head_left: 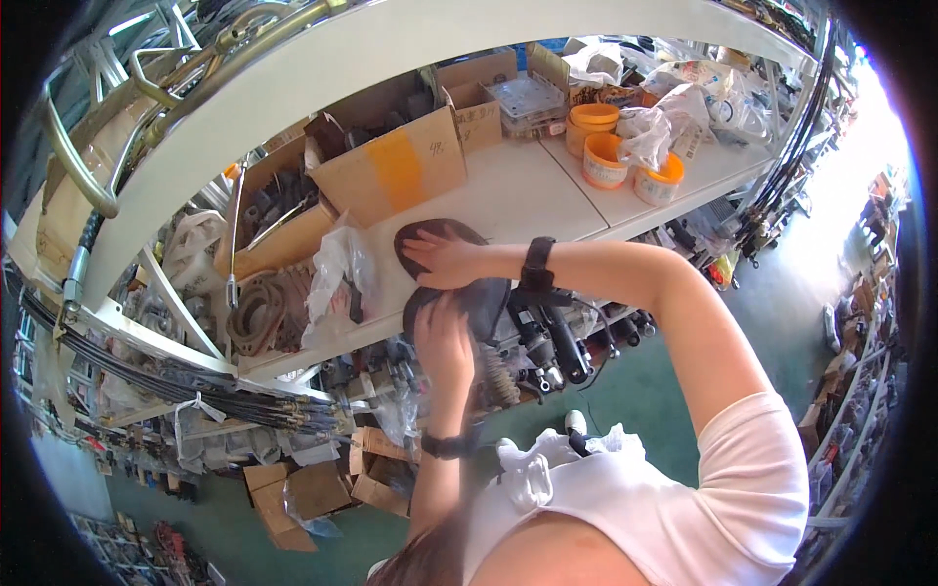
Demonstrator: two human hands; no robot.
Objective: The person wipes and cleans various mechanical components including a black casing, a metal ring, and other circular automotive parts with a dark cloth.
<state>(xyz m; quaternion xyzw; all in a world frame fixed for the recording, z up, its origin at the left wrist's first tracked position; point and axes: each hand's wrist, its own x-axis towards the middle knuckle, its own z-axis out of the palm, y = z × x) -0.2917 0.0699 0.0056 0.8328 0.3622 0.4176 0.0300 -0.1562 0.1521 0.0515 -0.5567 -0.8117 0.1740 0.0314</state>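
At the front edge of the white shelf point(532, 190), an upper pad point(469, 232) and a lower pad point(490, 305), both dark, lie close together.
The right hand point(442, 258) rests with fingers spread over the upper pad; the left hand point(445, 340) lies on the lower pad, and whether its fingers grip, I cannot tell. Behind stands a carton point(391, 168).

- Left of the left hand point(445, 337): a plastic bag point(339, 264) stands in the way.
- Beyond the right hand point(445, 258): an open carton point(391, 171) blocks.
- Ahead-right of both: bare shelf top point(523, 190), passable to orange-rimmed tubs point(605, 174).
- Right of the left: black cylinders point(563, 342) obstruct.
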